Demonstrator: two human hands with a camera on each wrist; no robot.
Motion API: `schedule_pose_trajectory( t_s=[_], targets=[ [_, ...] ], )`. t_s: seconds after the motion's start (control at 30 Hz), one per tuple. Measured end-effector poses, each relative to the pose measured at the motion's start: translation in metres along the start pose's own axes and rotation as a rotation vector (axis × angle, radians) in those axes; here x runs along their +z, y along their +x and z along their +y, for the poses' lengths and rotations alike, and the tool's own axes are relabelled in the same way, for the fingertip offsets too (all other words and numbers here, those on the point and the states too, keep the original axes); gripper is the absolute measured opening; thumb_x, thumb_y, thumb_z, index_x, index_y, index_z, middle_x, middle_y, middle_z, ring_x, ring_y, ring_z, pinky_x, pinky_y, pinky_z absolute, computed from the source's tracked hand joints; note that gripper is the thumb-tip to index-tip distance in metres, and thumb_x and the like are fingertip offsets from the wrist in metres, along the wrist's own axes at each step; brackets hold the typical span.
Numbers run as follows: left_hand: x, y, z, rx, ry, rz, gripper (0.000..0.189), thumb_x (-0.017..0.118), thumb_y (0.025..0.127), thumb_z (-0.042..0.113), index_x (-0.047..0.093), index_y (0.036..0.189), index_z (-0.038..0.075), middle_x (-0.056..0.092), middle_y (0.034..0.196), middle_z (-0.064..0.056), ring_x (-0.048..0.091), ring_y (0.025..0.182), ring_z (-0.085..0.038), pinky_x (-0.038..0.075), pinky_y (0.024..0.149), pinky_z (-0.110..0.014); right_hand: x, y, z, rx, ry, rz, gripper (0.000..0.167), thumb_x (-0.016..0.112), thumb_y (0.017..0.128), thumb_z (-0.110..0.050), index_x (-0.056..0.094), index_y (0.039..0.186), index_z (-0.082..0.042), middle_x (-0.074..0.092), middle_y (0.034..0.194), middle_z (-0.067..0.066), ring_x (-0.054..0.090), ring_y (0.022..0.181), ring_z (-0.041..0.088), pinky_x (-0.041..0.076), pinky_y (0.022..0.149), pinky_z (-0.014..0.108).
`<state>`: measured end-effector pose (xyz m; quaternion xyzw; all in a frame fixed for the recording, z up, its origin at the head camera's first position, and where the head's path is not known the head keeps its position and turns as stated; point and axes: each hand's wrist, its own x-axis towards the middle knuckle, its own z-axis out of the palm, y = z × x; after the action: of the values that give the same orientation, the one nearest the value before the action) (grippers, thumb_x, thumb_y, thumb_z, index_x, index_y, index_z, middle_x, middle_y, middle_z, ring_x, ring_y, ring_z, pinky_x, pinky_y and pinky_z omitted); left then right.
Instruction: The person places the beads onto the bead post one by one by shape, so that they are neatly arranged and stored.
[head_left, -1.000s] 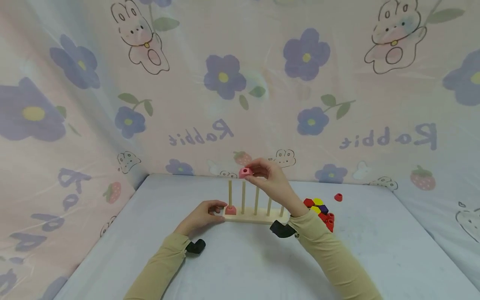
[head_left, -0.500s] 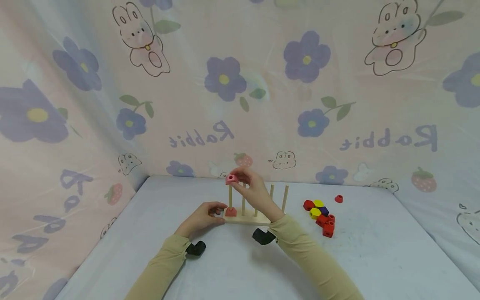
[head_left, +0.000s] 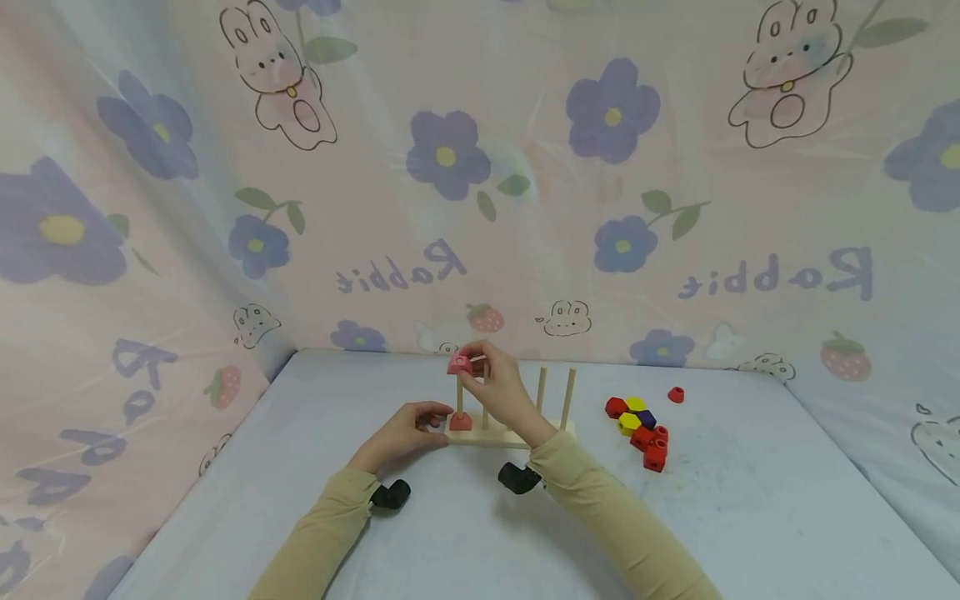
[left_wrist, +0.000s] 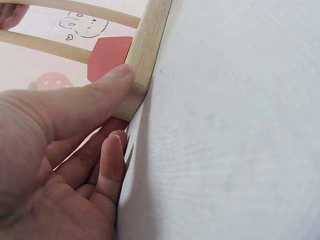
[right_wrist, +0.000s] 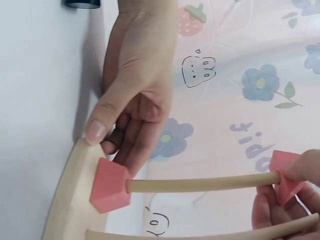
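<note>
A wooden peg stand with several upright pegs rests on the table. My left hand grips its left end, the thumb on the near edge and the fingers behind. One pink bead sits at the foot of the leftmost peg. At that peg's top, my right hand pinches a second pink bead between thumb and fingers. In the right wrist view the peg's tip meets this bead; how far it goes in is hidden. The right hand partly covers the middle pegs.
Right of the stand lies a cluster of red, yellow and dark purple beads. A lone red bead lies farther back. A rabbit-and-flower patterned curtain closes off the back and left of the white table.
My right hand has carried the pink bead leftward to the leftmost peg and slightly down onto its top. The left hand has stayed on the stand's end.
</note>
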<state>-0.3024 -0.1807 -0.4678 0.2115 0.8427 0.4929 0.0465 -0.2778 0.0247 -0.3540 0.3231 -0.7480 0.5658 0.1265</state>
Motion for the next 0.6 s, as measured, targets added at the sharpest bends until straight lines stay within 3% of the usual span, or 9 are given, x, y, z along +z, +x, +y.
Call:
schedule_pose_trajectory(
  t_s=[0.1,0.27,0.43,0.6],
  targets=[
    [0.000,0.001,0.001,0.005,-0.007,-0.001,0.045,0.076,0.079,0.005,0.061,0.121,-0.001,0.062,0.112,-0.013,0.054,0.096,-0.031,0.044,0.077,-0.034,0.003,-0.002,0.016,0.012,0.000,-0.005,0.027,0.063,0.084,0.014,0.053,0.109,0.014,0.060,0.102,0.027,0.063,0.087,0.038,0.051,0.077,0.049],
    [0.000,0.003,-0.004,0.005,0.017,-0.012,0.045,0.078,0.079,0.008,0.062,0.121,0.001,0.062,0.112,-0.009,0.055,0.096,-0.026,0.044,0.077,-0.031,0.010,-0.006,0.043,0.038,-0.031,0.012,0.032,0.066,0.084,0.009,0.051,0.112,0.006,0.061,0.102,0.018,0.064,0.088,0.030,0.052,0.077,0.038],
    [-0.002,0.004,-0.006,0.007,0.005,-0.012,0.045,0.078,0.079,0.009,0.063,0.120,0.001,0.062,0.108,-0.009,0.054,0.093,-0.025,0.044,0.073,-0.026,0.013,-0.011,0.052,0.066,-0.018,0.034,0.040,0.068,0.083,0.006,0.045,0.116,0.004,0.061,0.102,0.015,0.065,0.088,0.028,0.052,0.079,0.035],
    [0.000,0.003,-0.002,0.004,0.016,-0.008,0.045,0.077,0.079,0.006,0.061,0.121,-0.001,0.062,0.110,-0.012,0.054,0.094,-0.027,0.043,0.073,-0.026,0.016,-0.018,0.061,0.112,-0.037,0.037,0.034,0.068,0.082,0.007,0.050,0.110,0.003,0.061,0.102,0.016,0.064,0.091,0.029,0.051,0.081,0.037]
  ],
)
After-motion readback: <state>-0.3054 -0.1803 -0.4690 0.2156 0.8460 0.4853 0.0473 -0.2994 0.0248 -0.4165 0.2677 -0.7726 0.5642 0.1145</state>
